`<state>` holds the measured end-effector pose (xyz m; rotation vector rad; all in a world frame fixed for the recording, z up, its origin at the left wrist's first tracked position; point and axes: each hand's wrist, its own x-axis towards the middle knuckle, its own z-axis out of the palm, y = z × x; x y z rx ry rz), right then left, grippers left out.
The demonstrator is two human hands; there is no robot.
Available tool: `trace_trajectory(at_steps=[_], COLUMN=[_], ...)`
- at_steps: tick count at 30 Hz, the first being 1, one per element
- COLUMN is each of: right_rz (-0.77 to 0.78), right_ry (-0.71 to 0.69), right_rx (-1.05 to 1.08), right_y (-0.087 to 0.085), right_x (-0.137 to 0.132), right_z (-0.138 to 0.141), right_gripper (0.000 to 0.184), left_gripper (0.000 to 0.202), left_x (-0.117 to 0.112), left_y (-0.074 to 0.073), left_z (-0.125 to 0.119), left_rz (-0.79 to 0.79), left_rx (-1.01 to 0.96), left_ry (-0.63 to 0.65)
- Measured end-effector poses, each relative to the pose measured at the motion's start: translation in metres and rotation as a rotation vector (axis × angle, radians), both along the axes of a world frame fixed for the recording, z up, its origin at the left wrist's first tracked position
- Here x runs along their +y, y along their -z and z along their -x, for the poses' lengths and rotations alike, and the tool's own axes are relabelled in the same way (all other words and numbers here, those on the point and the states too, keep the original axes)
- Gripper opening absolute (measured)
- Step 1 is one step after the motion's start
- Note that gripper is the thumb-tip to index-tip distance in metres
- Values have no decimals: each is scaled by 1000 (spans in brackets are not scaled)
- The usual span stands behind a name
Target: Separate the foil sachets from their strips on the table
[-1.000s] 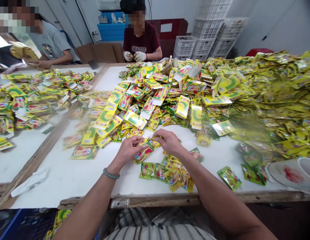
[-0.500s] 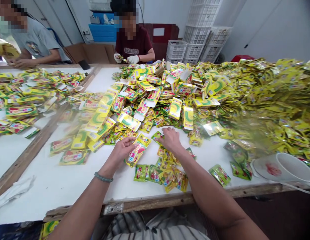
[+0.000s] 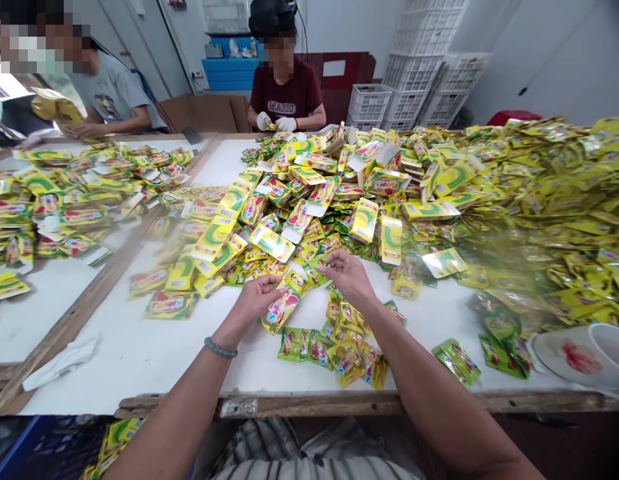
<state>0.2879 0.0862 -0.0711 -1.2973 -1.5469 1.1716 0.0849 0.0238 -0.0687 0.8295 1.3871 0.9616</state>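
Note:
Between the thumb and fingers of my left hand [image 3: 258,297] is a small yellow candy box [image 3: 285,301], tilted, its upper end turned toward my right hand. My right hand [image 3: 346,272] pinches a green candy sachet [image 3: 316,272] at the box's upper end; whether the sachet's tip is inside cannot be made out. Just below the hands lie green sachets [image 3: 305,347] and a small heap of yellow sachets [image 3: 350,347]. Past my fingers rises a pile of cartons [image 3: 272,241] mixed with sachets.
A large mound of yellow sachets [image 3: 564,200] covers the right side. A white mug [image 3: 569,353] stands at the right front edge. A wooden strip [image 3: 89,300] divides the table on the left, near a white cloth [image 3: 64,360]. Two co-workers sit across the table.
My right hand has lifted the green sachet from the table to the box's upper end. My left hand keeps its hold on the box. The whole view has shifted slightly.

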Motion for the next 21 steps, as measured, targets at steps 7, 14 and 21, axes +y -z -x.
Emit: trace_trajectory(at_steps=[7, 14, 21], right_rz=[-91, -197, -164], right_ry=[-152, -194, -121], right_rx=[77, -28, -70], right_y=[-3, -4, -9], right_x=[-12, -23, -27], right_z=[10, 17, 18], right_gripper=[33, 26, 32], left_gripper=[58, 56, 53], left_x=[-3, -2, -2], left_y=[-1, -4, -5], left_z=[3, 4, 0], left_rz=[-101, -53, -123], left_rx=[-13, -63, -111], left_ry=[100, 86, 63])
